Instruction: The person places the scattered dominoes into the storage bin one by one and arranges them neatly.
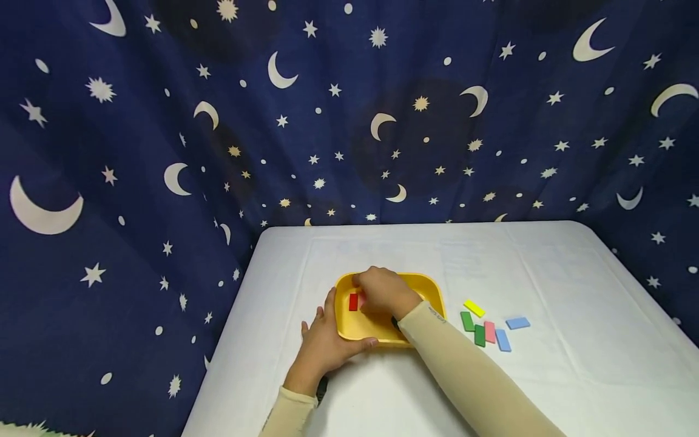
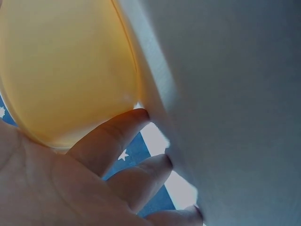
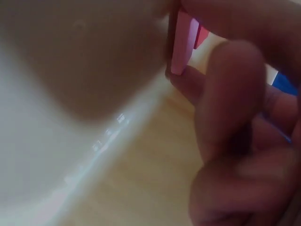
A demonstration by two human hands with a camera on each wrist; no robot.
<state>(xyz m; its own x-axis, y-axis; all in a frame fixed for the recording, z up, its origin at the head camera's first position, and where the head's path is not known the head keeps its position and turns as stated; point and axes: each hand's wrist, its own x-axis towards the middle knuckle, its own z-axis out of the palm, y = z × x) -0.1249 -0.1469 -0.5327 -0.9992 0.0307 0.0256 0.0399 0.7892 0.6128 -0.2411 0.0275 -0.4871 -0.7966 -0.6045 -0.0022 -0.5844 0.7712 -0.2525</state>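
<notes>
At the left, the left hand (image 1: 324,340) spreads its fingers wide against a yellow rounded-rectangular tray (image 1: 349,328), thumb along the near rim. Inside, near the tray's left end, is a red rectangular block (image 1: 353,302). Just right of it, the right hand (image 1: 386,293) pinches a pink rectangular block (image 3: 184,44) between its fingers, within the tray. Right of the tray, on the white-covered desk (image 1: 568,388), lie a green block (image 1: 467,321), a yellow block (image 1: 474,308), a second green block (image 1: 480,335), a second pink block (image 1: 489,332) and two blue blocks (image 1: 503,340), all rectangular.
</notes>
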